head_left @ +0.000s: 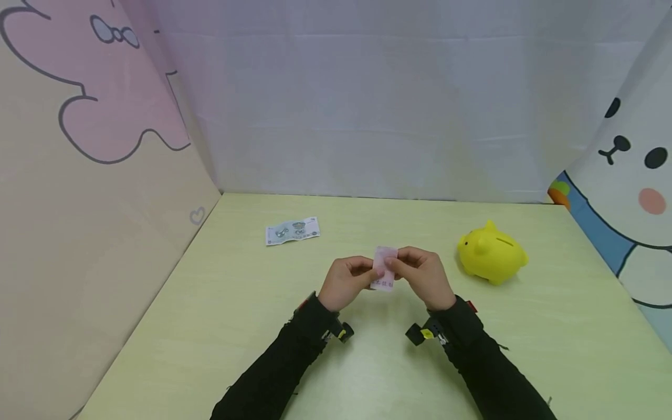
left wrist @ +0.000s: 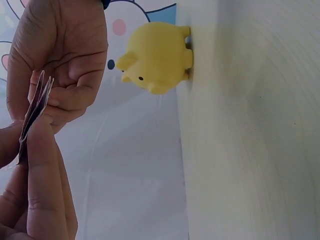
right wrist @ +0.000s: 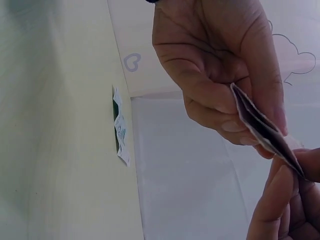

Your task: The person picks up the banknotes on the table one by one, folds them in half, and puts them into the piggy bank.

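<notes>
A pink banknote [head_left: 385, 254], folded into a small strip, is held up over the table between both hands. My left hand [head_left: 343, 283] pinches its left edge between thumb and fingers. On the opposite edge, my right hand [head_left: 426, 279] pinches it in the same way. Both wrist views look onto the edge of the folded note [right wrist: 260, 127], whose layers stand slightly apart. A greenish banknote [head_left: 292, 231] lies unfolded and a little wavy on the table, beyond my left hand. Right of my right hand stands a yellow piggy bank [head_left: 492, 254] with a slot in its back.
The pale wooden table [head_left: 173, 350] ends at a white cloth backdrop [head_left: 367, 116]. Printed cartoon panels flank it, a pink figure [head_left: 131, 105] on the left and a white bear [head_left: 625, 192] on the right. Small cameras sit on both dark-sleeved wrists.
</notes>
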### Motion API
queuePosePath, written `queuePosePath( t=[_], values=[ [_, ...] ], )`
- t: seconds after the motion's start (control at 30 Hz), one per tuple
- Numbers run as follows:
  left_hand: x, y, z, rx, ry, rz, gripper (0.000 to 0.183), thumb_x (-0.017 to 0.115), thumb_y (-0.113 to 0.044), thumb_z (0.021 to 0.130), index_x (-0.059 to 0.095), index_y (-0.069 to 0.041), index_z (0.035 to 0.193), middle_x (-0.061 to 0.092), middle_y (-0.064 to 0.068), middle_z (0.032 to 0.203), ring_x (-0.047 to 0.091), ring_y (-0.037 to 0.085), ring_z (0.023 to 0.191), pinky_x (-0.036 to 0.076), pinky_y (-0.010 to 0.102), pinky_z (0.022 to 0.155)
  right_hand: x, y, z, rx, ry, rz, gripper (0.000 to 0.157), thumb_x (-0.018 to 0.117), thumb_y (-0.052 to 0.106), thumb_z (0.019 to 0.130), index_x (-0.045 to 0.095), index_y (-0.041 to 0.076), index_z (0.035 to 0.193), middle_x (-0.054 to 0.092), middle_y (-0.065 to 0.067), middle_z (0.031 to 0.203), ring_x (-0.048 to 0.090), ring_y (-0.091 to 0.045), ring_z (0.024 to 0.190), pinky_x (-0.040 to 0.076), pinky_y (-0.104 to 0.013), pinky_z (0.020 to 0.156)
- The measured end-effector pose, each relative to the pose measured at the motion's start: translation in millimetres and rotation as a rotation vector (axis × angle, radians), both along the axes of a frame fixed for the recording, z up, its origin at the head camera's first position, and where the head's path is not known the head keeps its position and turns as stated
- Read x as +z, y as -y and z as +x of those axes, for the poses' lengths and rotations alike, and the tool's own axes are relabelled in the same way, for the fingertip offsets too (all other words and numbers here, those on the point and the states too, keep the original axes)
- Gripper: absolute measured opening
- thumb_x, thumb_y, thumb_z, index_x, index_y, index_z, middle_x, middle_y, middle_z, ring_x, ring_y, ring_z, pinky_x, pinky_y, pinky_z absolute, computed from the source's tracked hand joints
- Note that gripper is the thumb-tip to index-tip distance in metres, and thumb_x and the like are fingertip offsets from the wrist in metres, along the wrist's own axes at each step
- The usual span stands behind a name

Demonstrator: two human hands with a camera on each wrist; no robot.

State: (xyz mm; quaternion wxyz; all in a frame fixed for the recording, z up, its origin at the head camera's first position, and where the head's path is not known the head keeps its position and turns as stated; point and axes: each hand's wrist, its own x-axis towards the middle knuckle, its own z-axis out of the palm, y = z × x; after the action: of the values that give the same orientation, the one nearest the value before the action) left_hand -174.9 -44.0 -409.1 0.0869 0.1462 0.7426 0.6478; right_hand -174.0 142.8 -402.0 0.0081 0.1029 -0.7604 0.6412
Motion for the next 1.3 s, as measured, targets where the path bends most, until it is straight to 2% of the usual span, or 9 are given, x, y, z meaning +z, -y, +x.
queuePosePath(
  t=[0.2,0.53,0.83,0.93,1.03,1.17,1.23,1.3],
  values=[
    [-0.4,1,-0.6,-0.039,0.036,0.040,0.021,0.067,-0.005,0.091,0.069,0.008,0.108,0.070,0.028,0.103,0.067,0.003,0.075,0.061,0.031,0.074,2.7,-2,-2.9,0.004,-0.011,-0.025,0.022,0.066,0.011,0.094,0.069,-0.009,0.102,0.067,0.010,0.079,0.063,-0.010,0.070,0.058,-0.024,0.068],
    [2.6,3,-0.9,-0.018,0.019,0.031,0.020,0.067,-0.004,0.091,0.069,0.009,0.107,0.070,0.026,0.100,0.066,0.004,0.072,0.061,0.030,0.071,8.5,4,-8.7,-0.008,-0.002,-0.027,0.026,0.065,0.016,0.095,0.069,-0.008,0.105,0.069,0.008,0.081,0.065,-0.011,0.068,0.058,-0.025,0.067],
    [2.4,4,-1.7,-0.008,0.014,0.012,0.020,0.067,-0.005,0.091,0.070,0.008,0.106,0.071,0.025,0.100,0.066,0.004,0.072,0.061,0.029,0.071,7.8,7,-8.6,-0.026,0.020,-0.025,0.025,0.065,0.014,0.095,0.068,-0.008,0.105,0.068,0.007,0.081,0.065,-0.011,0.069,0.058,-0.025,0.067],
    [4.7,7,-1.2,0.006,-0.001,0.009,0.020,0.067,-0.005,0.092,0.070,0.007,0.107,0.071,0.025,0.100,0.069,0.010,0.075,0.061,0.029,0.072,7.3,7,-8.2,-0.005,0.024,-0.037,0.025,0.066,0.013,0.094,0.068,-0.009,0.106,0.069,0.007,0.082,0.065,-0.011,0.069,0.059,-0.026,0.068],
    [7.4,9,-1.2,0.022,-0.025,0.017,0.020,0.065,-0.004,0.092,0.069,0.008,0.107,0.070,0.025,0.101,0.072,0.025,0.082,0.061,0.029,0.072,7.0,8,-7.5,0.022,0.028,-0.049,0.024,0.066,0.010,0.094,0.067,-0.009,0.107,0.069,0.007,0.081,0.066,-0.011,0.069,0.060,-0.027,0.068],
    [9.2,13,-2.3,0.024,-0.042,0.040,0.021,0.064,-0.003,0.093,0.067,0.010,0.109,0.069,0.027,0.103,0.069,0.042,0.091,0.061,0.029,0.073,7.2,9,-6.1,0.047,0.028,-0.056,0.024,0.065,0.010,0.094,0.066,-0.011,0.106,0.069,0.007,0.081,0.066,-0.010,0.070,0.060,-0.026,0.068],
    [9.3,14,-3.1,0.021,-0.037,0.044,0.021,0.064,-0.003,0.093,0.067,0.009,0.110,0.069,0.027,0.104,0.069,0.042,0.093,0.061,0.029,0.074,7.4,10,-5.7,0.048,0.028,-0.057,0.024,0.065,0.010,0.094,0.066,-0.010,0.106,0.069,0.006,0.082,0.067,-0.010,0.070,0.060,-0.026,0.068],
    [9.5,15,-3.4,0.020,-0.041,0.034,0.022,0.064,-0.006,0.094,0.067,0.008,0.111,0.069,0.026,0.106,0.070,0.036,0.092,0.060,0.030,0.075,7.5,10,-5.4,0.048,0.023,-0.055,0.024,0.065,0.010,0.094,0.066,-0.011,0.105,0.069,0.006,0.082,0.067,-0.010,0.070,0.060,-0.026,0.068]
  ],
)
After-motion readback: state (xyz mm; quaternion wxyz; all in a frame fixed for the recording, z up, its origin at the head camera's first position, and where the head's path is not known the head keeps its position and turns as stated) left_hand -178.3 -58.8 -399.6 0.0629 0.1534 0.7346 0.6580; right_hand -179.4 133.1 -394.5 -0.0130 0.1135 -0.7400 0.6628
